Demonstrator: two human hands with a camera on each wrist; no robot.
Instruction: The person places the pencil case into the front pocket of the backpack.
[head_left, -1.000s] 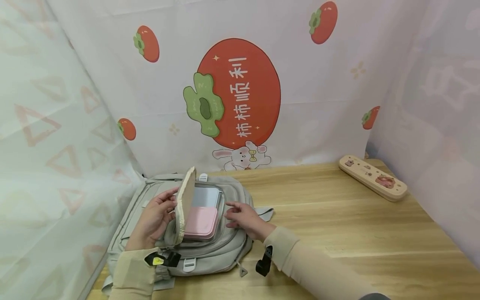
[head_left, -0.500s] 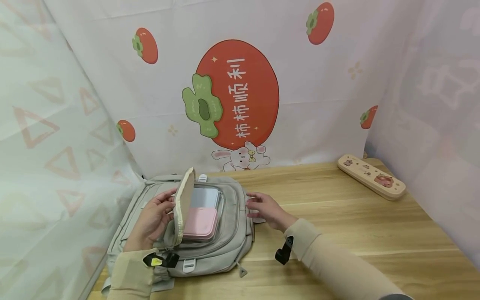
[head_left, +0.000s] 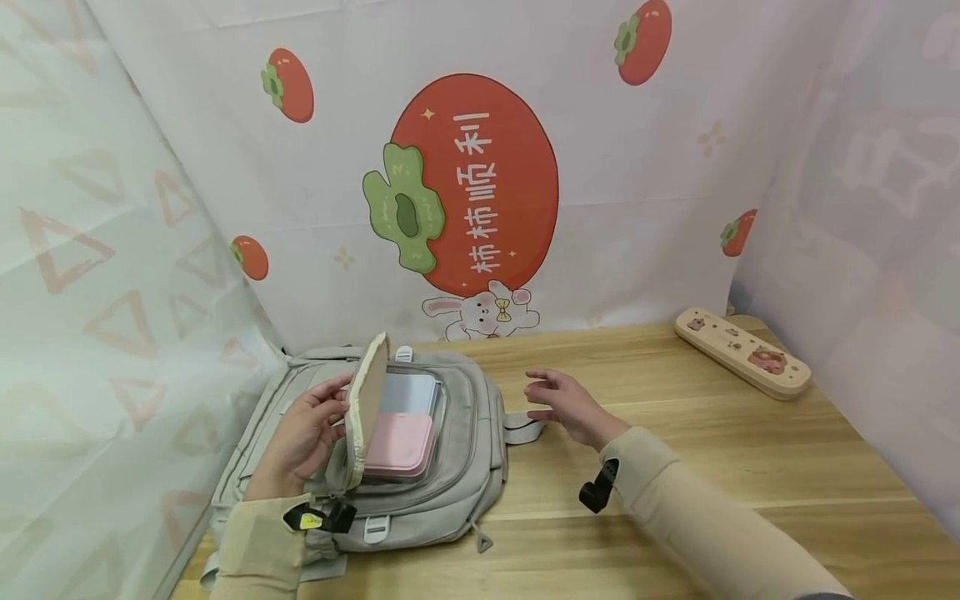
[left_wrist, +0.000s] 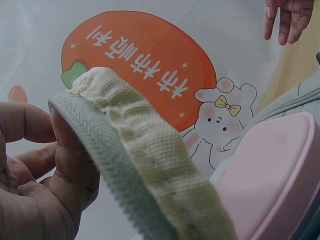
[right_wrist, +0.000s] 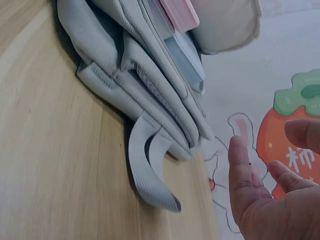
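Note:
A grey backpack (head_left: 457, 500) lies flat on the left part of the table, its front pocket unzipped. My left hand (head_left: 300, 437) pinches the edge of the pocket flap (head_left: 371, 396) between thumb and fingers and holds it raised. Inside the pocket lie a pink flat case (head_left: 400, 442) and a pale blue flat case (head_left: 412, 392), the pink one partly over the blue. In the left wrist view the flap's zipper edge (left_wrist: 107, 160) runs past my thumb. My right hand (head_left: 572, 407), holding nothing, hovers above the table to the right of the backpack, fingers loosely spread.
A strap loop (right_wrist: 147, 175) sticks out from the backpack's side toward my right hand. A beige pencil case (head_left: 742, 353) with printed animals lies at the back right of the wooden table (head_left: 675, 467). Printed cloth (head_left: 622, 167) hangs behind and on both sides.
My right hand has moved right, from over the backpack's pocket to above the table beside it. The left hand keeps the flap raised in the same place.

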